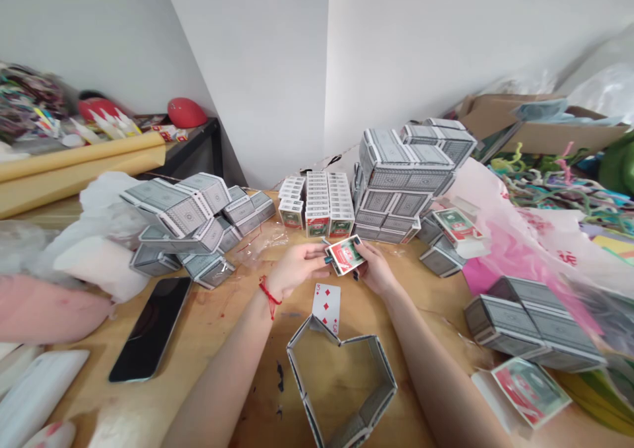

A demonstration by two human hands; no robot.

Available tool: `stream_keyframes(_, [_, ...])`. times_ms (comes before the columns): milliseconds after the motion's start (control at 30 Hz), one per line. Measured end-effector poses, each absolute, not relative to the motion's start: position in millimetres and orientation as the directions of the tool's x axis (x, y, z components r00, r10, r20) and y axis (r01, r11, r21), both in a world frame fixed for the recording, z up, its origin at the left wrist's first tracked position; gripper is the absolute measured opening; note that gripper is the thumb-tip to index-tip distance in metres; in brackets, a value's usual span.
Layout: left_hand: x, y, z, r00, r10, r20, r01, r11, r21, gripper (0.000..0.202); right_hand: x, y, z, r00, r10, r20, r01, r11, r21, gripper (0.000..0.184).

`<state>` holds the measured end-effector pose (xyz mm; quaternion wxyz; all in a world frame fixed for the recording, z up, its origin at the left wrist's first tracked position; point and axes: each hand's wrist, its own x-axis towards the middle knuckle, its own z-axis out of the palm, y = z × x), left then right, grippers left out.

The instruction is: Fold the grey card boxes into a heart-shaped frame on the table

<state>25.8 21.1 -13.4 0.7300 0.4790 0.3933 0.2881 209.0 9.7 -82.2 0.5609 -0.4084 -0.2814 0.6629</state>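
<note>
Both hands are at a red and green playing card box above the middle of the table. My right hand pinches its right side, thumb on top. The fingers of my left hand grip its left end. Below the hands, a three of diamonds card lies face up. Its lower end meets a heart-shaped frame of joined grey-patterned pieces, standing on edge between my forearms. Rows of upright card boxes stand just beyond my hands.
Stacked grey-patterned blocks stand at the left and right, with more at the lower right. A black phone lies on the left. Open card boxes, plastic bags and a carton occupy the right side.
</note>
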Motion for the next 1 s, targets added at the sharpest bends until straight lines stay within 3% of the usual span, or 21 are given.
stream_keyframes(367, [29,24,-30,0.504,0.795,-0.338,-0.143,0.463,0.875,0.030,207,9,-78,-0.034,0.978,-0.204,-0.508,-0.193,-0.839,0.031])
stream_keyframes(1000, [29,24,-28,0.502,0.810,-0.304,-0.131,0.419,0.899,0.026,205,9,-81,-0.009,0.989,-0.145,-0.472,-0.132,-0.871,0.030])
